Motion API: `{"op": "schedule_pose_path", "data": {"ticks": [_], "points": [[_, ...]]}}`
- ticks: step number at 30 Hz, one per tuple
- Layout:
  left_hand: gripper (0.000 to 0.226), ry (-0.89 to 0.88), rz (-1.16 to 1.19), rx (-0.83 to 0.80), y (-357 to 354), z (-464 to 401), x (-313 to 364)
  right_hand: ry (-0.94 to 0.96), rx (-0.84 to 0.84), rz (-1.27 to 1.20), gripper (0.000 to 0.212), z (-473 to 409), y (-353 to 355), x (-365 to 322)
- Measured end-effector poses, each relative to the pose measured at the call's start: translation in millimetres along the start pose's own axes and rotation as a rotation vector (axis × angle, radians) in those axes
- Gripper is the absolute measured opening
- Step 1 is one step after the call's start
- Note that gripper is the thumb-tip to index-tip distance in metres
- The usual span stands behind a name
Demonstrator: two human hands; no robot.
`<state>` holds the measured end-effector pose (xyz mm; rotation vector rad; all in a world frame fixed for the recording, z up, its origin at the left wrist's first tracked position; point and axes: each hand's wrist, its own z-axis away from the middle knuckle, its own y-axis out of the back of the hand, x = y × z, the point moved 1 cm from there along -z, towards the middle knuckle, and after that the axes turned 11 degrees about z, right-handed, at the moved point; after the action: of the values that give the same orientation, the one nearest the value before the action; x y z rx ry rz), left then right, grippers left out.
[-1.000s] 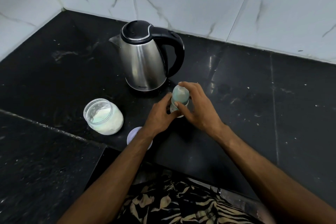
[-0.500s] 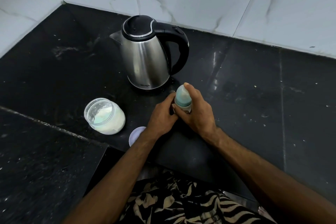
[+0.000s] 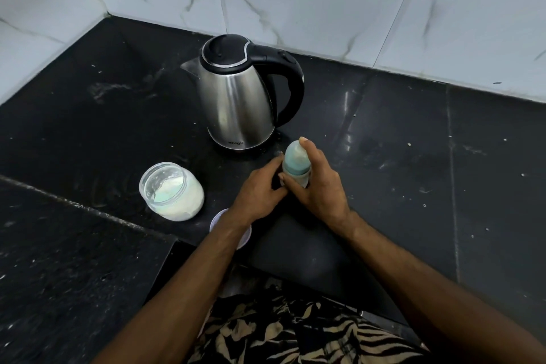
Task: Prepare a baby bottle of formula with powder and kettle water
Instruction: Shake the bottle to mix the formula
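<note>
Both hands' fingers apparently curled around the baby bottle (image 3: 296, 163), upright before the kettle (image 3: 240, 97)

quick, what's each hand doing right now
Left hand: fingers curled round the lower part of the baby bottle.
Right hand: grips the bottle's upper part, one finger over its cap.

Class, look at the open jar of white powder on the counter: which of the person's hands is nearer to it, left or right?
Left. The left hand grips the baby bottle just right of the powder jar, apart from it. The right hand holds the bottle's far side, farther from the jar.
</note>
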<state>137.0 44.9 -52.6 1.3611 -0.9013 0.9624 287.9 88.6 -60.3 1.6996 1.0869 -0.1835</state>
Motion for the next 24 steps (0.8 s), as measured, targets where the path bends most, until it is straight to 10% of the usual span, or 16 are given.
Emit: {"op": "schedule_pose_path", "data": {"ticks": [7,15,20,24], "points": [[0.057,-0.042,-0.161,0.024,38,32,-20,-0.233,-0.101,-0.25,0.088,-22,24,2],[0.045,0.002,-0.14,0.096,50,66,-47,-0.563,0.447,-0.815,0.065,-46,58,-41],[0.039,-0.056,-0.11,0.167,46,69,-52,-0.452,-0.069,-0.713,0.063,-21,38,-70],[0.03,-0.092,-0.097,0.205,44,66,-56,-0.556,0.197,-0.801,0.059,-35,46,-74]]}}
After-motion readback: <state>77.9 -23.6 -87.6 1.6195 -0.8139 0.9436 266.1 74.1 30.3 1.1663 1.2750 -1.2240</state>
